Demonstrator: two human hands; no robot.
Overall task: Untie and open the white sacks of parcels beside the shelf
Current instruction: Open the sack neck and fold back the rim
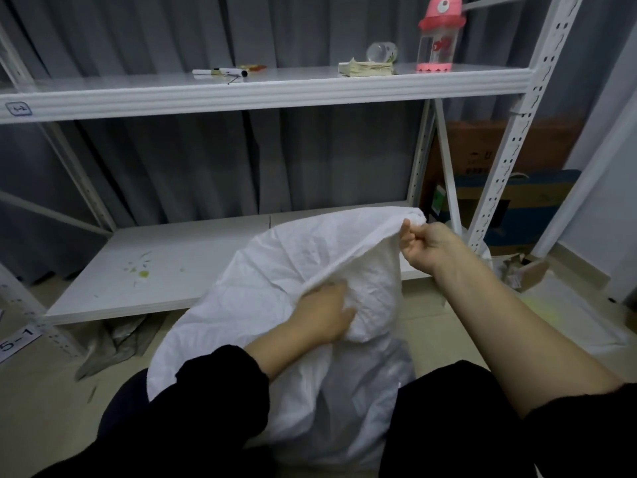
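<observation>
White sack [275,270] on the floor between the knees, in front of the lower shelf [172,270], right hand [427,248] pinching its rim up high, left hand [324,319] under the lifted fold, fingers half hidden, grip unclear, pink bottle [437,36] and marker [220,72] up top, cardboard boxes [524,201] behind, grey bag [113,343] underneath.

The white sack [275,270] is hiding whatever it is holding, and its base is running off the bottom edge between the legs [448,426]. A fold of its cloth is covering the fingertips of the left hand [324,315]. The top edge is cutting the pink bottle [437,36], and the shelf label [19,108] is showing writing too small to read
</observation>
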